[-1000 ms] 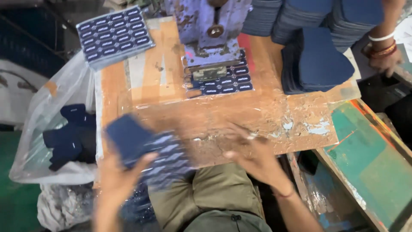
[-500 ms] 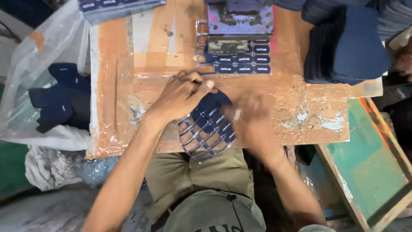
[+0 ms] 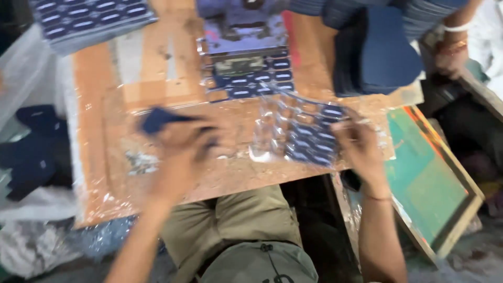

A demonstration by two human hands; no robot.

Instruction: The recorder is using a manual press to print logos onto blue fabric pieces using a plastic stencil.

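Note:
My left hand (image 3: 181, 152) holds a dark blue fabric piece (image 3: 157, 119) just above the worn wooden table (image 3: 115, 89). My right hand (image 3: 359, 147) grips the right edge of a clear plastic sheet (image 3: 301, 131) that carries rows of small blue labels; the sheet is lifted and curls over the table's front middle. Both hands are blurred by motion. Behind the sheet stands a blue-grey press tool (image 3: 243, 36) with another strip of labels at its base.
A stack of dark blue fabric pieces (image 3: 382, 52) lies at the back right, next to another person's hand (image 3: 450, 55). A label sheet (image 3: 89, 18) lies at the back left. A clear bag with blue cloth (image 3: 31, 147) hangs left; a green framed screen (image 3: 435, 178) leans right.
My hands have parted. The left pulled a blue fabric piece leftward off the label sheet, while the right drew the sheet toward the right.

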